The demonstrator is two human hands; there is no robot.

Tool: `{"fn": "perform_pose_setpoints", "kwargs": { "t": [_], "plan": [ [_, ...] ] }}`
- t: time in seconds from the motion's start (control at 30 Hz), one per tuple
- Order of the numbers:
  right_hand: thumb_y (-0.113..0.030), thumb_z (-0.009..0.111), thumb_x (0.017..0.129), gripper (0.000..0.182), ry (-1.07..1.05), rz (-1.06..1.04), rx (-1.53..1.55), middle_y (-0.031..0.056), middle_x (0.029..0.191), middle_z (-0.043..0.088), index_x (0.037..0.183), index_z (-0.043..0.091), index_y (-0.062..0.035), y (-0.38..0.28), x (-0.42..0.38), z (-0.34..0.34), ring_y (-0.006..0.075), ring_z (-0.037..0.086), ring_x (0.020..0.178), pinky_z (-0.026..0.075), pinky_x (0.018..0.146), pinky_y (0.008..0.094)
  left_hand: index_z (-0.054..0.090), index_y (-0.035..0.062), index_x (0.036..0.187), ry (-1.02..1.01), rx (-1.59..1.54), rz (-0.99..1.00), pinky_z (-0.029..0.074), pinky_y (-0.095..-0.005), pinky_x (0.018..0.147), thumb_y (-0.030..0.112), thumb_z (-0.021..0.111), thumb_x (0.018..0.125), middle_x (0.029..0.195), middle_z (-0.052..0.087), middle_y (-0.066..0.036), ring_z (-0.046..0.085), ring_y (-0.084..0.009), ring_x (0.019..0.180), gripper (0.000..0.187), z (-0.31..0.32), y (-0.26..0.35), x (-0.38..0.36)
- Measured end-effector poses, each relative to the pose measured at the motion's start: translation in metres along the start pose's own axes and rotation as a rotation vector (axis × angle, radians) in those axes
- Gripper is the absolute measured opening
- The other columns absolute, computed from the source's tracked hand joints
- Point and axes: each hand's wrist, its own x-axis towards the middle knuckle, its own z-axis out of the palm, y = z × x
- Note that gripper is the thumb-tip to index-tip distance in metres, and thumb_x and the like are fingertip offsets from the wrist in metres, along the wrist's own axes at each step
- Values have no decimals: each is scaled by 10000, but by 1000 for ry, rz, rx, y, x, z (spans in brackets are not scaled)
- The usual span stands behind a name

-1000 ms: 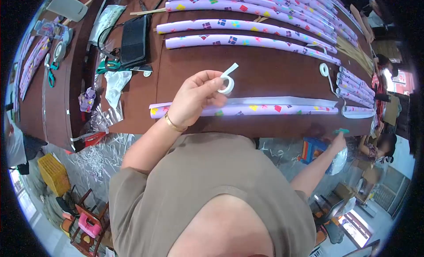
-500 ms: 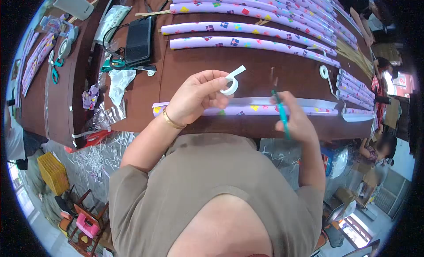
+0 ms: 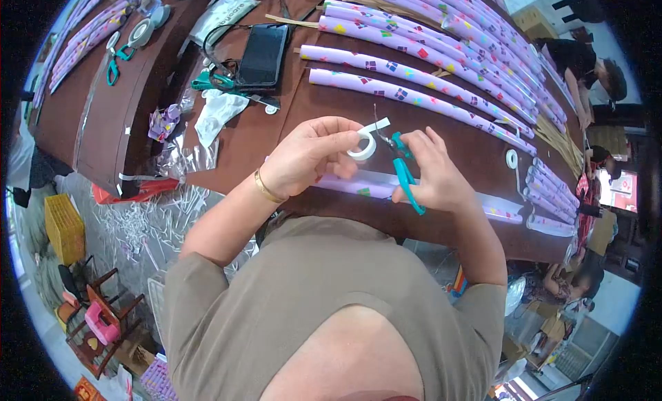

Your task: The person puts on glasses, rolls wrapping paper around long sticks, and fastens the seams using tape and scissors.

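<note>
My left hand (image 3: pixel 314 153) pinches a roll of white tape (image 3: pixel 369 150) between thumb and fingers, and a short free strip sticks up from it to the right. Teal-handled scissors (image 3: pixel 407 183) are in my right hand (image 3: pixel 441 173), thumb and fingers at the handle loops. Their blades are spread and point at the tape strip, with one blade overlapping its end in this view. Below both hands, along the near table edge, lies a purple patterned paper roll (image 3: pixel 362 186) with a pale flap; my hands and forearms hide parts of it.
More purple patterned rolls (image 3: pixel 420 101) lie across the back of the brown table (image 3: pixel 289 118). A black phone (image 3: pixel 263 55) and a crumpled white bag (image 3: pixel 219 115) are at left. Another tape roll (image 3: pixel 511 159) rests at right. White scraps (image 3: pixel 165 218) litter the floor. Other people are at far right.
My right hand has brought the scissors up and left to the tape strip, blades now spread there. The left hand still holds the tape roll. The camera view has turned somewhat.
</note>
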Motion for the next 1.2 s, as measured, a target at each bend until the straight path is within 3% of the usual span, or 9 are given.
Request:
{"fn": "perform_pose_setpoints", "kwargs": {
  "t": [0.17, 0.37, 0.47, 0.57, 0.7, 0.73, 0.87, 0.93, 1.2],
  "plan": [
    [-431, 859, 572, 827, -52, 25, -9, 148, 1114, 571, 1191, 511, -8, -6, 10, -6, 350, 541, 1150, 208, 1165, 551, 596, 33, 1162, 29, 23, -2, 544, -231, 596, 203, 637, 953, 917, 691, -76, 656, -114, 640, 273, -6, -1, -1],
    [-382, 868, 603, 635, 12, -18, -30, 87, 867, 582, 1045, 581, -27, -1, 9, -5, 295, 601, 848, 265, 1145, 508, 595, 29, 1166, 57, 24, -8, 528, -233, 574, 208, 631, 955, 897, 685, -60, 645, -103, 624, 279, -7, -2, 1],
    [-349, 870, 620, 550, 117, -7, -18, 67, 757, 547, 983, 594, -41, 10, -1, -3, 280, 575, 736, 334, 1100, 464, 605, 12, 1159, 65, 130, -28, 506, -210, 597, 215, 663, 930, 938, 668, -37, 645, -91, 672, 312, -2, 2, -3],
    [-274, 862, 657, 466, 530, -2, -166, 99, 714, 537, 941, 573, -45, 34, -31, -2, 298, 572, 720, 449, 902, 442, 580, -4, 1199, 104, 204, 31, 486, -212, 563, 241, 632, 932, 918, 653, -52, 628, -105, 657, 367, -9, -6, -3],
    [-158, 784, 781, 380, 828, 528, -139, 169, 786, 616, 1020, 524, -16, 84, -102, -3, 385, 618, 822, 471, 793, 471, 563, -27, 1217, 182, 113, 86, 518, -236, 565, 181, 590, 959, 869, 655, -81, 623, -124, 642, 332, -22, -15, -2],
    [-218, 746, 808, 432, 983, 408, -355, 197, 817, 639, 1117, 520, -17, 109, -127, 3, 404, 631, 808, 488, 756, 493, 561, -29, 1212, 97, 111, 91, 520, -235, 573, 187, 587, 964, 865, 655, -83, 625, -124, 642, 331, -37, -18, 1],
    [-355, 691, 810, 464, 729, 1312, -311, 241, 1071, 638, 1113, 586, -20, 124, -205, -10, 424, 614, 983, 484, 856, 498, 563, -28, 1209, 127, 95, 108, 518, -235, 585, 190, 584, 966, 856, 652, -83, 618, -120, 645, 327, -42, -18, 1],
    [-338, 706, 802, 488, 731, 1369, -206, 248, 1185, 595, 1155, 607, -17, 142, -236, -9, 411, 569, 1106, 458, 938, 474, 566, -26, 1206, 145, 93, 137, 516, -237, 587, 193, 586, 964, 852, 651, -81, 616, -119, 646, 327, -41, -16, -2],
    [-151, 717, 776, 561, 664, 382, -281, 187, 1244, 570, 1280, 546, 25, 136, -142, -10, 335, 569, 1125, 423, 1000, 431, 594, 0, 1200, -1, 137, -20, 550, -238, 684, 238, 636, 941, 989, 667, -58, 655, -111, 757, 354, -11, -14, -17]
  ]
}}
